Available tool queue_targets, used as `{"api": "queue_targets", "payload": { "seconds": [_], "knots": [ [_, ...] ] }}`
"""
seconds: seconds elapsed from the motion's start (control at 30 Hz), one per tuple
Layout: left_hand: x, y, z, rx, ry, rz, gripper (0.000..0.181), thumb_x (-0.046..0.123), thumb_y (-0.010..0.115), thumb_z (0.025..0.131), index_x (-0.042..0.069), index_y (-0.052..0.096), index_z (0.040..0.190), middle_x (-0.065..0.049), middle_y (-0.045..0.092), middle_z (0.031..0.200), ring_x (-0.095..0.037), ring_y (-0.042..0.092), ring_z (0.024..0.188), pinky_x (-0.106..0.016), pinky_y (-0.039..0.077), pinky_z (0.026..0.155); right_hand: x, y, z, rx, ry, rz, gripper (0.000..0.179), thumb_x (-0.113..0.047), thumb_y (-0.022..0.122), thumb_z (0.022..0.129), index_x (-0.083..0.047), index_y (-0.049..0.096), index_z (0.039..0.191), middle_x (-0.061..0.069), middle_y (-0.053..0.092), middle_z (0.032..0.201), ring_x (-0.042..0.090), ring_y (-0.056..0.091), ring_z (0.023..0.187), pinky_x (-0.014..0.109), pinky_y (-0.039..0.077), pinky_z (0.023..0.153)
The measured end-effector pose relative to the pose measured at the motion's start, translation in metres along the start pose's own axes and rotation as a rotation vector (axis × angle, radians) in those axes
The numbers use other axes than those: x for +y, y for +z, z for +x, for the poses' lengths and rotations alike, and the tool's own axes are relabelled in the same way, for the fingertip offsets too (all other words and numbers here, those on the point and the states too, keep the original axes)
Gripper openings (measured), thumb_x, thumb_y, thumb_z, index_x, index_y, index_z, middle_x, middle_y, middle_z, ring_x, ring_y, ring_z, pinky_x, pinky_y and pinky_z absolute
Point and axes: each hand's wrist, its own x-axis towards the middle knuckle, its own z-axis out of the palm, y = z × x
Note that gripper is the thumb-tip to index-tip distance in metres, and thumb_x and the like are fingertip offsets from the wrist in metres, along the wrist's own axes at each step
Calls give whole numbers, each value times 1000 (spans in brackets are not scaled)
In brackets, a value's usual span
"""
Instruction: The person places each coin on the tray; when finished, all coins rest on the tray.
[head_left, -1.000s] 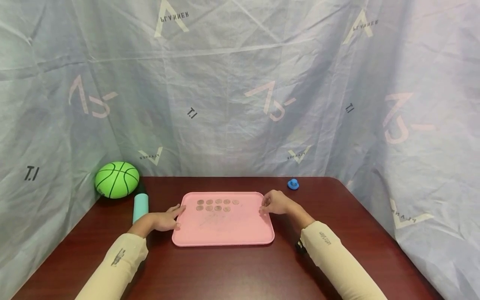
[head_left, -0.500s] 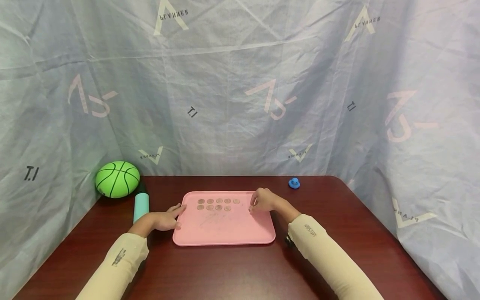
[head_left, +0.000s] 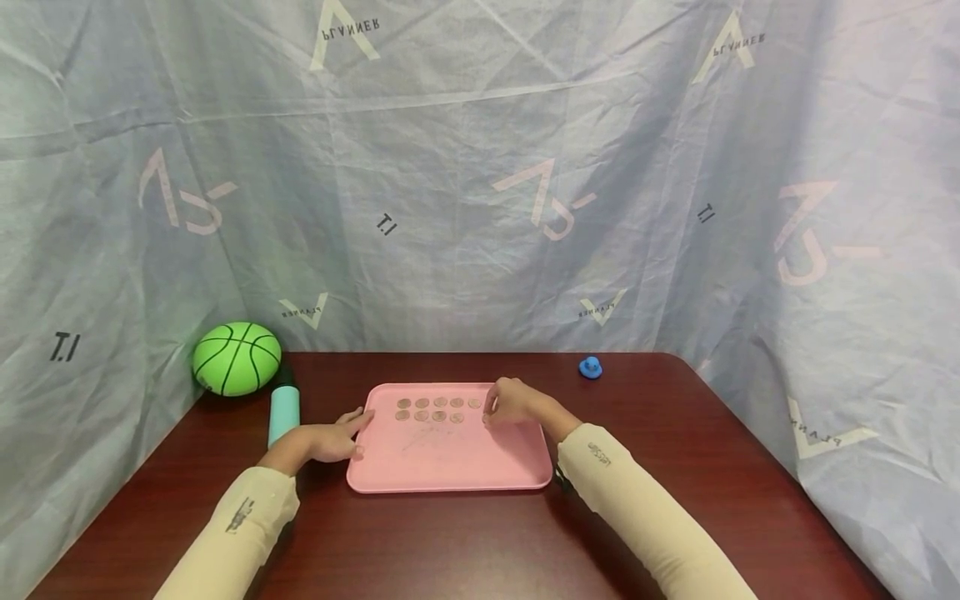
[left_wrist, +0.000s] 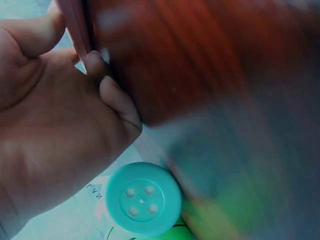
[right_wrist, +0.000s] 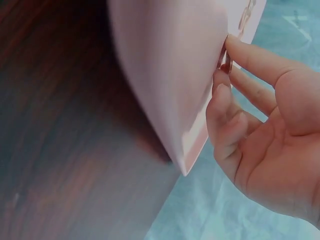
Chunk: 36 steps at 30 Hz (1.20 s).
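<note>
A pink tray (head_left: 450, 467) lies on the dark red table, bearing two rows of round coins (head_left: 440, 402). At its left edge my left hand (head_left: 327, 440) holds the rim; the left wrist view shows the thumb and curled fingers (left_wrist: 117, 97) at the tray's edge (left_wrist: 76, 25). My right hand (head_left: 512, 403) is over the right part of the tray, close to the end of the lower row. Between its thumb and fingertip it pinches a coin (right_wrist: 229, 62), standing on edge close to the tray surface.
A green basketball (head_left: 237, 358) and a turquoise cylinder (head_left: 284, 414) with a black end stand at the left, beside my left forearm. A small blue duck toy (head_left: 590, 367) sits at the back right. Grey printed cloth (head_left: 450, 275) hangs behind the table.
My right hand has moved left from the tray's right rim toward the coin rows, pinching the coin. The left hand has stayed at the tray's left edge.
</note>
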Motion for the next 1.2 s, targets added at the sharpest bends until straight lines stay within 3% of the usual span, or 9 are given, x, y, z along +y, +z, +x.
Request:
{"api": "queue_targets", "payload": {
  "seconds": [0.27,0.67,0.97,1.2],
  "knots": [
    [-1,-1,0,-9,10,-4,80,14,57,92,-5,12,155,-36,1,157,-52,4,145,-66,13,112,-9,4,3,21,17,11,10,-23,82,78,-17,76,85,-10,68,74,6,59,69,26,49,67],
    [-8,6,1,3,0,-1,80,10,57,93,-6,10,155,-35,3,158,-51,5,145,-66,14,112,-16,10,10,-43,36,5,14,-23,82,81,-17,74,91,-7,67,78,7,60,73,27,49,71],
    [-10,3,-1,1,18,51,80,16,59,93,-6,13,155,-35,5,158,-51,7,145,-66,14,112,-12,17,9,11,-41,78,16,-19,81,81,-10,73,92,-3,69,81,6,61,74,25,50,71],
    [-9,5,-5,14,34,67,92,22,64,93,-12,3,153,-38,7,156,-53,9,144,-63,17,113,-9,18,2,14,-35,72,17,-23,81,82,-11,73,92,-3,70,85,6,60,77,27,50,74]
  ]
}}
